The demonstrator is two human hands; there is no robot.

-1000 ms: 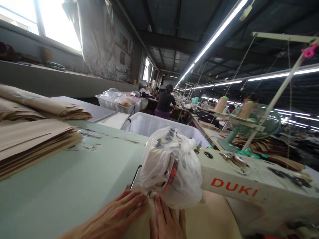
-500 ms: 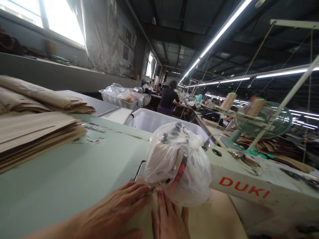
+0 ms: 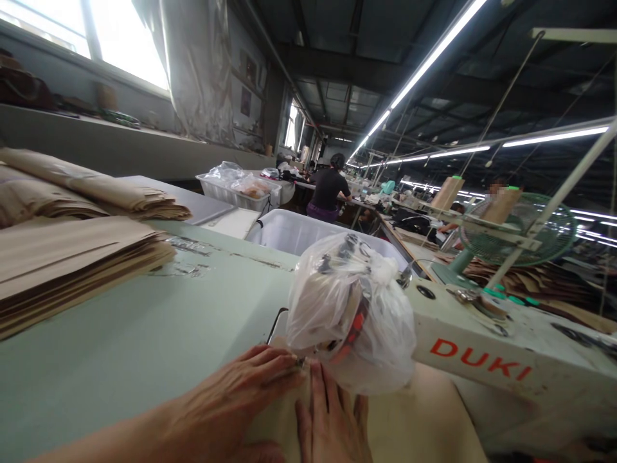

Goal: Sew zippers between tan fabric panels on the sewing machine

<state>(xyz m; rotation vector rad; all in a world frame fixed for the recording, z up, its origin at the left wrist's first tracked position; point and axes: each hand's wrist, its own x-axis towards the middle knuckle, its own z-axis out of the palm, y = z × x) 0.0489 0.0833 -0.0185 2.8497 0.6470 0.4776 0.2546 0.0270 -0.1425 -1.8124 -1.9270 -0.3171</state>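
My left hand (image 3: 241, 395) lies palm down with its fingers stretched out on a beige sheet of material (image 3: 414, 418), its fingertips close to the needle area of a sewing machine (image 3: 472, 350). Beside it, my right hand (image 3: 332, 415) presses flat on the same sheet, fingers extended forward. A translucent white plastic bag (image 3: 351, 321) wraps the head of the machine, hiding most of the parts there. The machine arm bears red lettering. Needle and presser foot are too hidden to make out clearly.
Stacks of brown sheets (image 3: 77, 263) lie on the pale green tabletop (image 3: 159, 360) at left. Behind the machine stands a white plastic bin (image 3: 284, 228). A green fan (image 3: 520, 231) and thread cones (image 3: 448, 193) are at right. A person (image 3: 328, 190) works farther back.
The view has shifted slightly, so the surroundings sit a little further right. Both hands keep nearly the same pose on the sheet near the needle area.
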